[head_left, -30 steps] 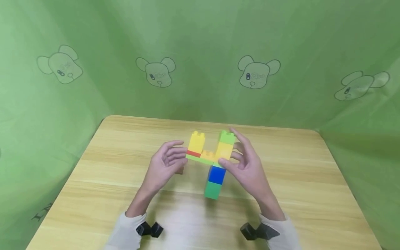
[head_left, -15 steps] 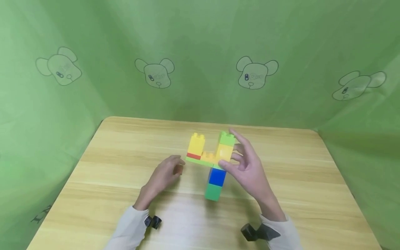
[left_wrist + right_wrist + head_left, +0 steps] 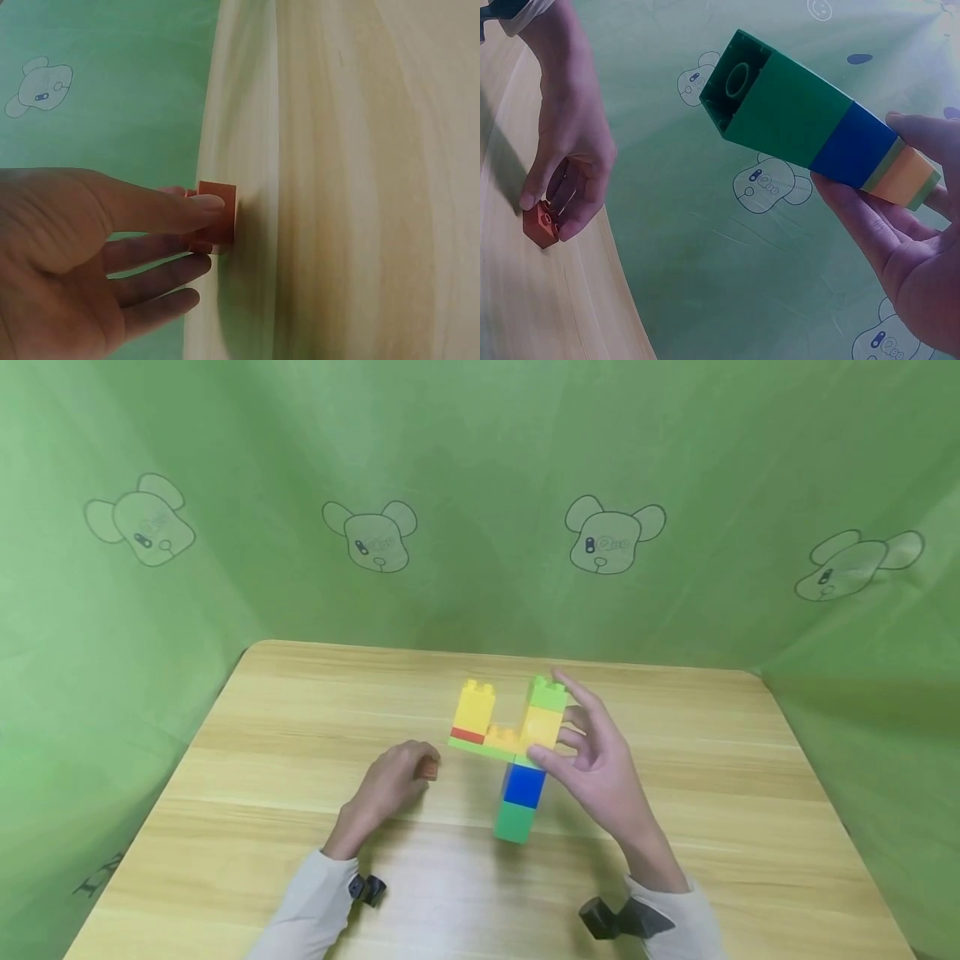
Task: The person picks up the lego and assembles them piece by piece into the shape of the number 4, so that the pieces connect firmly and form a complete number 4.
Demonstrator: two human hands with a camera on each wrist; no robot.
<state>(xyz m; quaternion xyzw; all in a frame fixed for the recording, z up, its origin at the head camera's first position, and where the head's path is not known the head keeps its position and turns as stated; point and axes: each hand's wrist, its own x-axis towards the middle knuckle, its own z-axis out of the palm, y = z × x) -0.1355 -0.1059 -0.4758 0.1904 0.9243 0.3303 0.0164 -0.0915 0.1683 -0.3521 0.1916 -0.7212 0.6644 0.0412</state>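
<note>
My right hand (image 3: 600, 768) grips a toy-brick assembly by its yellow and light green upper right part, thumb in front and fingers behind. Below the grip hang a blue brick (image 3: 524, 786) and a green brick (image 3: 515, 822); the green one's hollow underside shows in the right wrist view. On the assembly's left side stands a yellow brick (image 3: 475, 706) over a thin red layer (image 3: 468, 736). Lower left, my left hand (image 3: 390, 781) pinches a small orange-brown brick (image 3: 217, 217) between thumb and fingers, at the tabletop. Studs of that brick show in the right wrist view.
The wooden table (image 3: 262, 718) extends around both hands, with its far edge behind the assembly. A green curtain (image 3: 480, 602) with printed bear heads surrounds it at the back and sides. Each wrist wears a small black camera.
My left hand has left the assembly's left side, dropped to the table and taken hold of the small orange-brown brick. My right hand and the assembly stay nearly where they were.
</note>
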